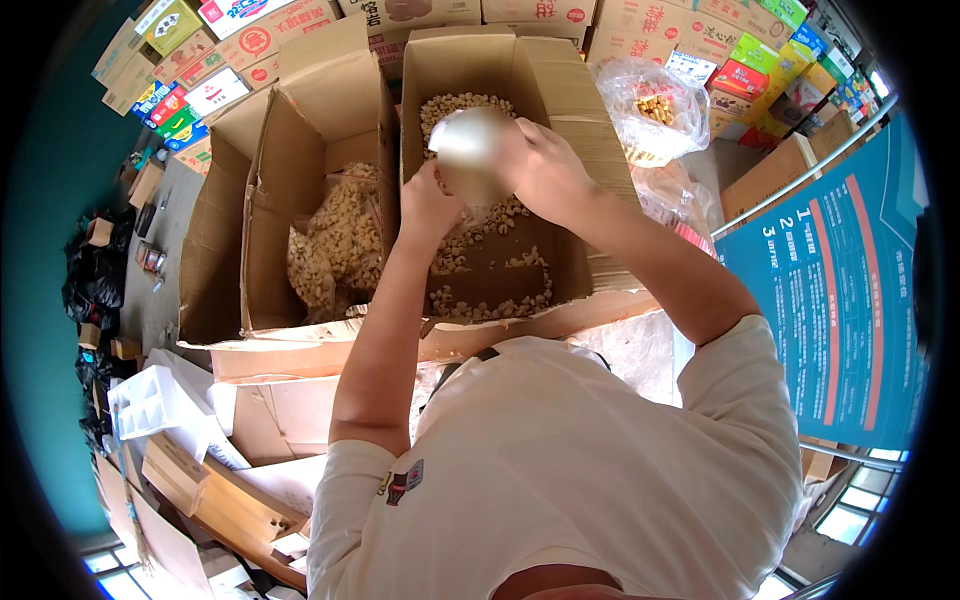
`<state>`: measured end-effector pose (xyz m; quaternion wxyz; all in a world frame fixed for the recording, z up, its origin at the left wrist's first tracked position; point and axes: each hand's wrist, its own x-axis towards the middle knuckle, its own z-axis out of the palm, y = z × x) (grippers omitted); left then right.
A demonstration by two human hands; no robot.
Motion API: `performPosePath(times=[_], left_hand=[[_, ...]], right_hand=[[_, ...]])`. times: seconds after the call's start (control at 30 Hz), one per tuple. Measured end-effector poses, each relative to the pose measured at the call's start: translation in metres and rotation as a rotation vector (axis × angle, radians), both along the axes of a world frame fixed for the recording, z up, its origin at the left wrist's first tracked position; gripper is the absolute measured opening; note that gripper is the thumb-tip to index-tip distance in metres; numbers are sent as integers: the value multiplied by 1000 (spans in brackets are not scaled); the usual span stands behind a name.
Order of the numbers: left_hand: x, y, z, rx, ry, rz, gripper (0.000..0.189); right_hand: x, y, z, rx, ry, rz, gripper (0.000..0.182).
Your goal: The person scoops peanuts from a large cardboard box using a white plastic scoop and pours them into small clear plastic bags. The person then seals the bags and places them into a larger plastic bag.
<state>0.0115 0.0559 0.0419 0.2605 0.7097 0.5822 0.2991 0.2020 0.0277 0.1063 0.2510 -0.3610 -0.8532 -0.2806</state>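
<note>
Over a cardboard box (577,97) with loose popcorn (465,103) in it, my right hand (551,172) grips a rounded, shiny metallic-looking container (474,150), which is partly blurred. My left hand (429,206) is at the container's lower left, its fingers bent around what seems to be the mouth of a clear plastic bag (472,217); the blur hides the exact grip. More popcorn lies along the near side of the box floor. In the neighbouring cardboard box (289,135) on the left, a clear bag of popcorn (337,247) rests.
Stacked printed cartons (645,30) line the far side. Beyond the box's right edge lies a clear plastic bag with yellowish snack pieces (655,109). A blue printed banner (832,300) on a metal frame stands at right. Flattened cardboard (281,420) and white foam (142,405) lie at lower left.
</note>
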Motion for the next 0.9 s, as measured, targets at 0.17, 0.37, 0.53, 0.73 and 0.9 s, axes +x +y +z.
performPosePath(times=[0.17, 0.37, 0.53, 0.73, 0.9], left_hand=[[-3, -7, 10, -90, 40, 35, 54], [-8, -7, -6, -68, 136, -80, 46], [-5, -10, -13, -117, 104, -142, 48], [1, -12, -12, -213, 63, -149, 47], [-4, -10, -27, -53, -13, -140, 44]], right_hand=[[7, 10, -17, 29, 50, -132, 14], [-1, 15, -45, -782, -114, -553, 10], [7, 25, -79, -1103, -110, -572, 17], [9, 28, -107, -782, 377, -221, 21], [16, 38, -97, -1080, 500, -144, 16]])
